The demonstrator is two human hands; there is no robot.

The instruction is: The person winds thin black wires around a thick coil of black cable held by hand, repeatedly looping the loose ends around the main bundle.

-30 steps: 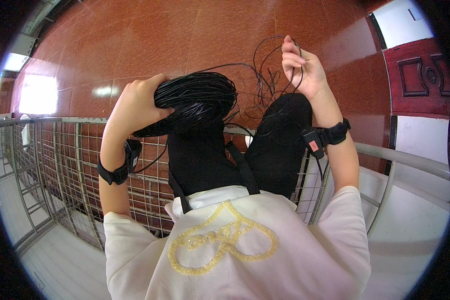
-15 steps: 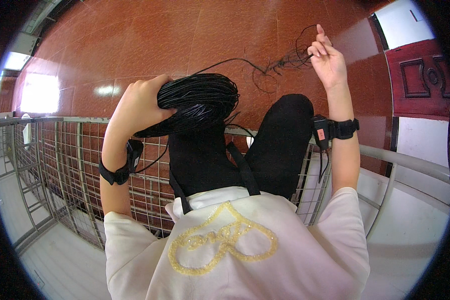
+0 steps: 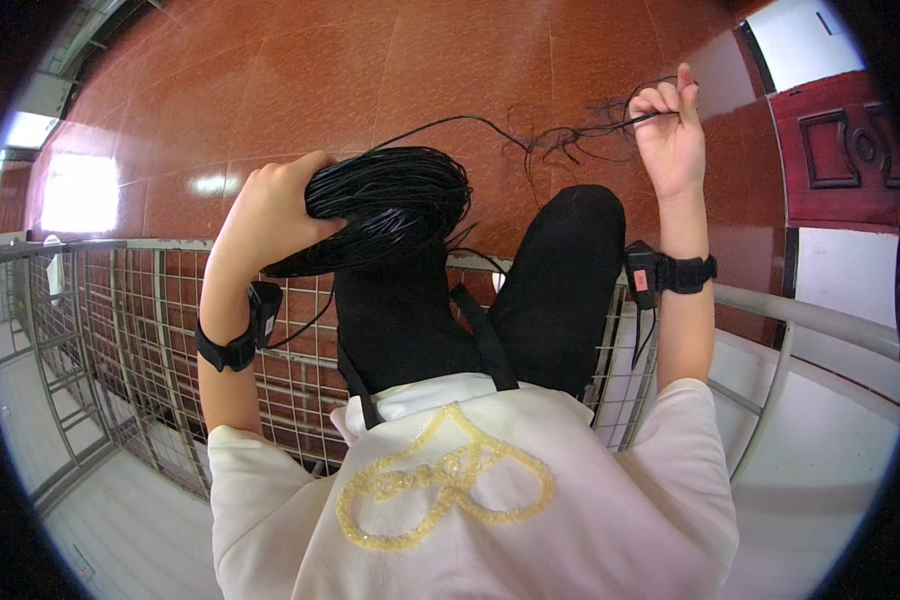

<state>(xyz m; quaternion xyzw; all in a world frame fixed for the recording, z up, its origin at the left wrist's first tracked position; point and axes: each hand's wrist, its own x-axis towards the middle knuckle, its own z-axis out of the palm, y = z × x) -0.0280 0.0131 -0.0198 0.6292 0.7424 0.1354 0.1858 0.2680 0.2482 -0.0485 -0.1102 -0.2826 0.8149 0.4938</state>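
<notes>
Left hand (image 3: 282, 208) clasped round the near end of a thick hank of black cord (image 3: 395, 205), just right of that grip, over the black-clad left thigh (image 3: 395, 325). One strand (image 3: 467, 117) runs rightward to a loose tangle (image 3: 568, 135) between the grips. Right hand (image 3: 669, 135), fingers curled, pinches the tangle's far end. Well right of it I see a dark-red panelled door (image 3: 838, 150).

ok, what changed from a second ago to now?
The right hand moved right, drawing the loose black strands from open loops into a stretched, sideways line; nothing visibly released. Unchanged: left hand gripping the black coil, legs in place.
</notes>
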